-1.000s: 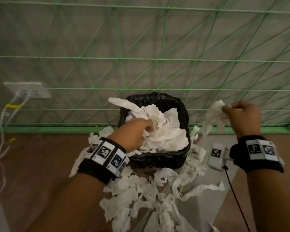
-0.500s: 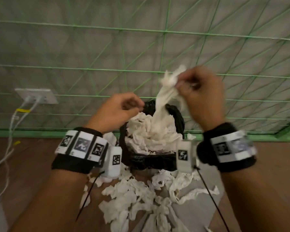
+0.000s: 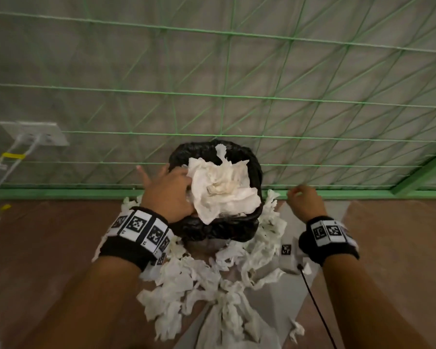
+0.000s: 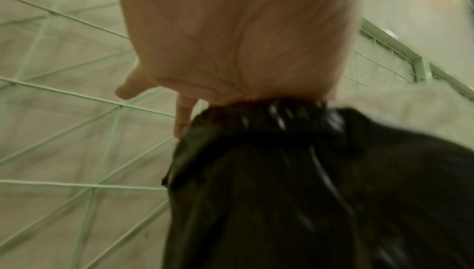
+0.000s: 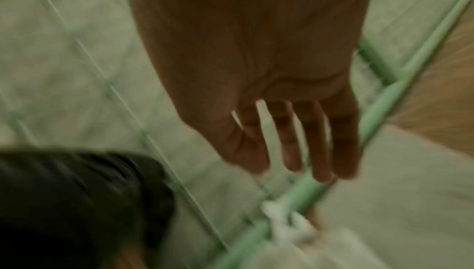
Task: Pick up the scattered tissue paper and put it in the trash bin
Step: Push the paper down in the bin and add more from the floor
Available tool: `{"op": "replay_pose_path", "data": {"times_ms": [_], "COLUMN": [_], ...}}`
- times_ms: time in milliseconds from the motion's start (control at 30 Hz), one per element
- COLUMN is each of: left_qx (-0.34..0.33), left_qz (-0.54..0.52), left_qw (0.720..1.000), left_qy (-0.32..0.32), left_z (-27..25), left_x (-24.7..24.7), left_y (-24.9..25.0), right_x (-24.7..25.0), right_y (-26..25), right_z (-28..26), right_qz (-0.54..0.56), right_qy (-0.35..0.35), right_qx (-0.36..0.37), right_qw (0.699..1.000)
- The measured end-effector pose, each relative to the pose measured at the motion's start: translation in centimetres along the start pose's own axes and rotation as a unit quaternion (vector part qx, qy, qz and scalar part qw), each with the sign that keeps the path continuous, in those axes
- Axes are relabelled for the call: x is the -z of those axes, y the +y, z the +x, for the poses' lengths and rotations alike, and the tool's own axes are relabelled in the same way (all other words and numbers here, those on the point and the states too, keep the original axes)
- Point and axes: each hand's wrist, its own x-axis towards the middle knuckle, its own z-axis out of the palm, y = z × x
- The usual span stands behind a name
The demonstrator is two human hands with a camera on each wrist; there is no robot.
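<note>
Unreadable square-code wristbands, both wrists

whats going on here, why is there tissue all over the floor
A person is clearing crumpled white tissue paper off the brown floor into a small bin lined with a black plastic bag. The bin is heaped to the top with white tissue, and the left hand rests against that heap at the rim. The right hand hangs empty, fingers loose, beside the bin. Plenty of scattered tissue still lies around it.
</note>
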Motion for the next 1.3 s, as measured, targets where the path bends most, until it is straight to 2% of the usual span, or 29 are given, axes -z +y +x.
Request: {"op": "replay_pose_path", "data": {"times_ms": [67,133,200,267,367,400,433,500,567,600,667,700,733,833,933,1033,1100,1200,1300], "left_qx": [0.026,0.046,0.046,0.027,0.023,0.057,0.099,0.212,0.281,0.301,0.252,0.21,0.19,0.149,0.165,0.168,0.166,0.158,0.127], "left_qz": [0.014,0.013,-0.037,-0.15,-0.333,-0.389,-0.44,-0.436,-0.359,-0.323,-0.217,-0.144,-0.087,-0.069,-0.008,-0.011,-0.028,-0.017,0.023], "left_qw": [0.999,0.999,0.998,0.988,0.942,0.919,0.889,0.86,0.883,0.896,0.94,0.96,0.968,0.979,0.97,0.971,0.971,0.978,0.986], "left_qy": [0.021,0.022,0.011,-0.004,0.007,0.031,0.084,0.16,0.11,0.049,-0.08,-0.114,-0.138,-0.118,-0.18,-0.17,-0.167,-0.132,-0.105], "left_z": [0.2,0.4,0.7,0.8,0.3,0.2,0.1,-0.3,-1.2,-2.3,-4.8,-6.0,-6.8,-7.7,-7.3,-7.4,-7.3,-6.9,-7.3], "left_x": [-0.7,-0.9,-0.4,0.7,2.3,2.4,2.0,-0.1,-4.8,-7.8,-13.3,-16.4,-18.3,-21.4,-20.1,-19.1,-18.6,-18.1,-15.5], "left_y": [0.7,0.8,0.3,-0.9,-3.6,-4.7,-5.9,-8.4,-11.0,-12.0,-13.3,-13.7,-13.3,-11.4,-9.4,-8.4,-8.4,-9.4,-9.2], "right_x": [-3.7,-7.2,-10.3,-12.6,-14.7,-14.8,-14.6,-12.9,-10.1,-8.6,-5.1,-3.7,-2.3,1.2,4.5,8.7,11.3,14.4,15.6], "right_y": [4.6,7.2,8.1,7.7,6.8,6.3,6.1,5.6,4.9,4.4,3.4,3.0,2.6,1.2,-1.4,-4.9,-7.3,-11.4,-14.7], "right_z": [-0.6,-2.9,-5.2,-6.4,-6.8,-6.6,-6.1,-4.7,-3.2,-2.7,-2.2,-2.0,-1.8,-1.3,-1.4,-2.0,-3.1,-5.7,-7.6], "right_qz": [-0.156,-0.161,-0.12,-0.15,-0.203,-0.219,-0.223,-0.209,-0.18,-0.169,-0.173,-0.182,-0.188,-0.146,-0.097,-0.031,0.057,0.195,0.229], "right_qy": [-0.158,-0.232,-0.232,-0.22,-0.228,-0.231,-0.233,-0.248,-0.275,-0.276,-0.281,-0.283,-0.282,-0.256,-0.182,-0.073,-0.01,0.042,0.118], "right_qx": [-0.077,-0.147,-0.155,-0.099,0.004,0.019,0.027,0.017,-0.007,-0.016,0.002,0.012,0.02,0.023,0.031,0.108,0.177,0.263,0.333], "right_qw": [0.972,0.948,0.953,0.959,0.952,0.948,0.946,0.946,0.945,0.946,0.944,0.942,0.941,0.955,0.978,0.991,0.983,0.944,0.907]}}
